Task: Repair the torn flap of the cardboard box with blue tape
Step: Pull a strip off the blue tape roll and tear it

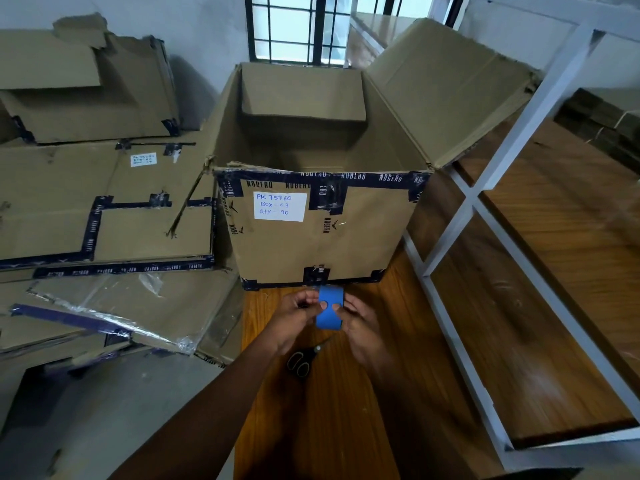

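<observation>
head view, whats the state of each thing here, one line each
cardboard box: upright on the wooden table, top open, right flap raised
blue tape: roll held in front of the box
left hand: pinches the tape
right hand: pinches the tape
scissors: lying on the table, untouched

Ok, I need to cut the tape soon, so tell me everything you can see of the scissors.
The scissors lie flat on the wooden table, just below the hands holding the blue tape. Black, looped handles point toward the person; the blades point up toward the tape, their tips hidden under the left hand. They look closed. Neither hand touches them.
</observation>
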The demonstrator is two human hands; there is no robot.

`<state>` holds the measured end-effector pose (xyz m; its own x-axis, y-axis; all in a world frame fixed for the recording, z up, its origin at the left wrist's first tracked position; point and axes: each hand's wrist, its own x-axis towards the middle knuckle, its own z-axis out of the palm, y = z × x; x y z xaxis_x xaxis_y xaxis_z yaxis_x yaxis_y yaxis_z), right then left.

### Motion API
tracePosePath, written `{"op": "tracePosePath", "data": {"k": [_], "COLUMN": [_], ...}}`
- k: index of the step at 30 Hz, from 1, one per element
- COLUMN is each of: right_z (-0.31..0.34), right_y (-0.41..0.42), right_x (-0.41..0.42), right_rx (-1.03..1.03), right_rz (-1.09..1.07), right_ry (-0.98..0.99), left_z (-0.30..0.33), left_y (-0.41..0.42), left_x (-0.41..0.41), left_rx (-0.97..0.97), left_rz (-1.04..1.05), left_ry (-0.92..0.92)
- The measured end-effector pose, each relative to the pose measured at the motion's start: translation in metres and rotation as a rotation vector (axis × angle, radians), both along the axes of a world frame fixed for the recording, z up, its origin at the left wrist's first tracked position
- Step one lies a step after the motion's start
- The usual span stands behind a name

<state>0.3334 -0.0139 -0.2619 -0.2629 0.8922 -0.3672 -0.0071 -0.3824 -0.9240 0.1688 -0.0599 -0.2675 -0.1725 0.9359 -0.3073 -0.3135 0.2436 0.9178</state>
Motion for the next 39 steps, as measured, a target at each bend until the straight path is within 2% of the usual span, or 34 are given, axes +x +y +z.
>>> {"op": "tracePosePath", "data": {"k": [9, 11, 14, 16, 21, 26, 28, 31, 32, 34, 36, 39], "right_z": [0.003, 0.003, 0.005, 0.008, 0.016, 0.012, 0.011, 0.011, 0.011, 0.013, 0.017, 0.026], "right_y": [-0.008, -0.011, -0.012, -0.014, -0.018, -0.021, -0.022, -0.019, -0.018, -0.014, -0.009, -0.001], "right_x": [0.004, 0.005, 0.005, 0.005, 0.004, 0.001, 0.001, 0.005, 0.006, 0.008, 0.009, 0.011], "right_rx": [0.115, 0.137, 0.179, 0.199, 0.217, 0.226, 0.235, 0.258, 0.276, 0.295, 0.29, 0.237], "right_rz": [0.144, 0.163, 0.209, 0.246, 0.268, 0.266, 0.248, 0.213, 0.22, 0.235, 0.224, 0.117], "right_ry": [-0.092, -0.115, -0.156, -0.17, -0.174, -0.21, -0.217, -0.238, -0.241, -0.238, -0.216, -0.158], "left_z": [-0.006, -0.002, 0.004, 0.006, 0.007, 0.005, 0.007, 0.007, 0.008, 0.014, 0.022, 0.034], "left_y": [-0.004, -0.006, -0.007, -0.006, -0.005, -0.004, -0.005, -0.009, -0.01, -0.011, -0.01, -0.014], "left_x": [0.0, 0.003, 0.008, 0.009, 0.005, -0.001, 0.0, 0.0, -0.001, -0.003, -0.004, -0.006], "left_rx": [-0.037, -0.039, -0.06, -0.067, -0.088, -0.147, -0.161, -0.065, 0.014, 0.167, 0.216, 0.204], "left_rz": [0.037, 0.019, -0.007, 0.026, 0.134, 0.145, 0.143, 0.167, 0.129, -0.047, -0.203, -0.281], "left_ry": [-0.033, 0.035, 0.238, 0.282, 0.25, 0.18, 0.259, 0.581, 0.61, 0.549, 0.479, 0.471]}}
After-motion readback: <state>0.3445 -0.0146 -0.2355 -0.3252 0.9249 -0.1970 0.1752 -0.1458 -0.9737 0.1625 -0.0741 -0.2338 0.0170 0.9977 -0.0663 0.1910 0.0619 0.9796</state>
